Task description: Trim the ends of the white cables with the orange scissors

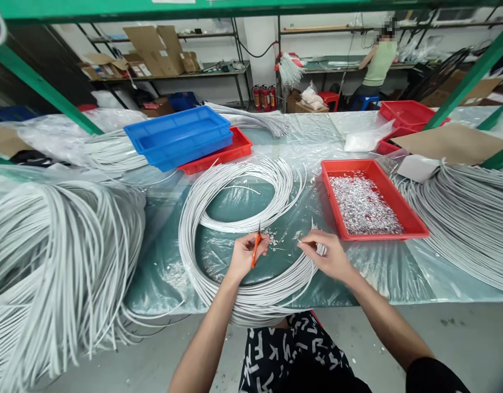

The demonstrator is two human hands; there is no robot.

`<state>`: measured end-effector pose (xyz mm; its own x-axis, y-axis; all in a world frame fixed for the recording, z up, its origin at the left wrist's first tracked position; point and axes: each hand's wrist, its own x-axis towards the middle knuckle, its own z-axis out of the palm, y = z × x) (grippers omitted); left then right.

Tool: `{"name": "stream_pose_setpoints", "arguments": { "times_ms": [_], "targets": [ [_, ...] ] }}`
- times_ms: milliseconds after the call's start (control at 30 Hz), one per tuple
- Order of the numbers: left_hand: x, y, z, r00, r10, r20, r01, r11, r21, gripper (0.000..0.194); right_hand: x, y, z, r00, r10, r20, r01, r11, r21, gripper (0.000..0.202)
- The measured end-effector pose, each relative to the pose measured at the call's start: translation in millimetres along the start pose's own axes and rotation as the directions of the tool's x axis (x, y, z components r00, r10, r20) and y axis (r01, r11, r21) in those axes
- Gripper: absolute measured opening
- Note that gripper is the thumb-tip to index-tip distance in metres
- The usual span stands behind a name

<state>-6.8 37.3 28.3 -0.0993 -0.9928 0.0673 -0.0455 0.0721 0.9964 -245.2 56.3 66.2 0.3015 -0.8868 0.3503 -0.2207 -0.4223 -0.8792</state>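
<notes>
My left hand point(244, 255) is closed around small orange-handled cutters point(255, 252), their dark narrow tips pointing away from me. To its right, my right hand point(328, 255) is in a pinch, thumb and forefinger together; whatever is between the fingertips is too small to name. Both hands are over a large coil of white cables point(190, 234), whose near loop hangs at the table edge. Cable ends point(314, 225) stick out just behind my right hand. Small clippings point(273, 238) lie scattered on the table between my hands.
A red tray point(417, 232) of small silvery pieces stands to the right. Large cable bundles lie at far left point(91, 245) and far right point(468, 218). Behind the coil, blue trays point(181, 123) rest on a red tray point(241, 144). A person point(378, 65) is at the back bench.
</notes>
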Motion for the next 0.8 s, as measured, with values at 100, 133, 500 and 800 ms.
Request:
{"name": "stream_pose_setpoints", "arguments": {
  "times_ms": [100, 133, 500, 800],
  "targets": [
    [0.1, -1.4, 1.2, 1.0, -0.008, -0.011, 0.007, 1.0, -0.028, 0.023, -58.1, -31.7, -29.4, 0.99, 0.138, 0.012, -0.137, 0.964, 0.23, 0.023],
    [-0.2, -0.9, 1.6, 1.0, -0.008, -0.011, 0.007, 0.999, -0.033, 0.022, -79.3, -38.9, -37.5, 0.985, 0.153, 0.077, -0.169, 0.934, 0.316, 0.022],
    [-2.0, -2.1, 2.4, 1.0, -0.004, 0.018, 0.004, 1.0, -0.012, 0.017, -194.6, 38.8, -2.3, 0.552, 0.834, -0.012, -0.724, 0.486, 0.489, 0.046],
    [0.8, -9.3, 0.4, 0.999, -0.042, 0.021, 0.041, 0.999, 0.016, 0.018, -150.6, -7.9, -11.5, 0.697, 0.628, 0.344, -0.546, 0.777, -0.312, 0.045]
  ]
}}
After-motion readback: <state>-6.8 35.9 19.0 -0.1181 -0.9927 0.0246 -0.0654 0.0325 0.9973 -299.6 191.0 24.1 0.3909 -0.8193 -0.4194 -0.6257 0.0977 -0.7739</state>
